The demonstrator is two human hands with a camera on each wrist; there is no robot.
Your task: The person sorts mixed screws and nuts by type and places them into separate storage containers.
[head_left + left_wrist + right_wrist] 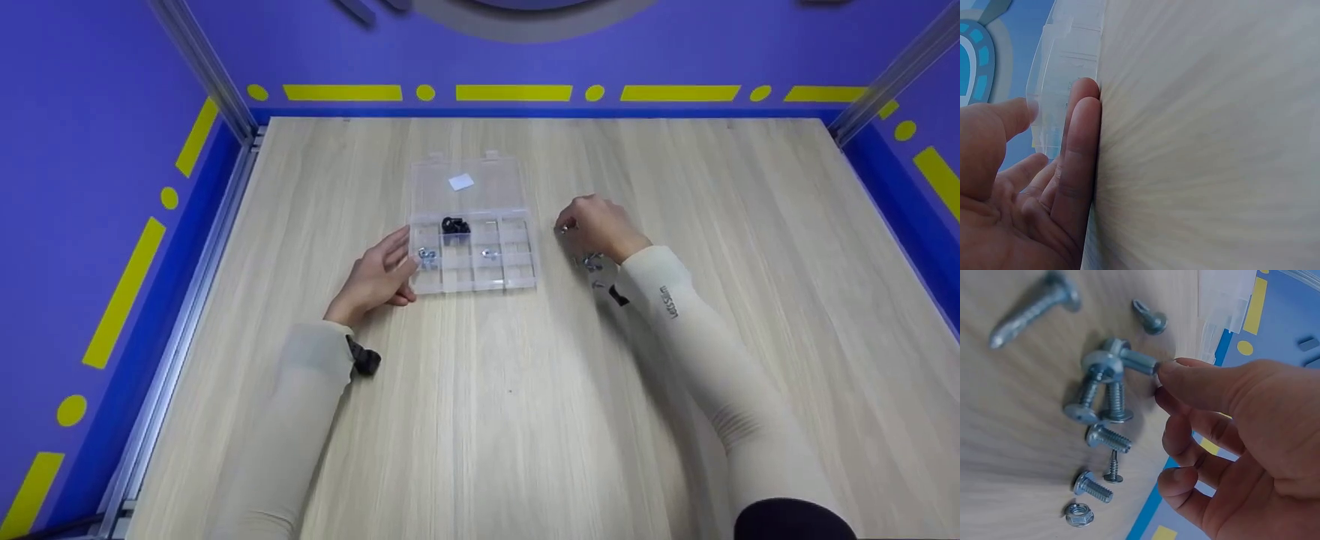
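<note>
A clear plastic compartment box (472, 287) lies with its lid (435, 191) folded back. My left hand (371, 277) grips its left edge, the thumb at the rim and the fingers along the side. To the right of the box, my right hand (600, 225) pinches a silver bolt (1140, 361) by its shank end between thumb and index finger. Below that hand lie loose fasteners: a long screw (1033, 312), a short screw (1150, 319), several bolts (1108, 438), a small screw (1113, 469) and a flange nut (1079, 514).
Black parts (454, 226) fill one back compartment of the box. Small silver pieces (427, 257) sit in the front left compartment, and more silver pieces (490, 254) farther right. A white label (461, 182) is on the lid. Blue walls (525, 60) border the wooden table (480, 435).
</note>
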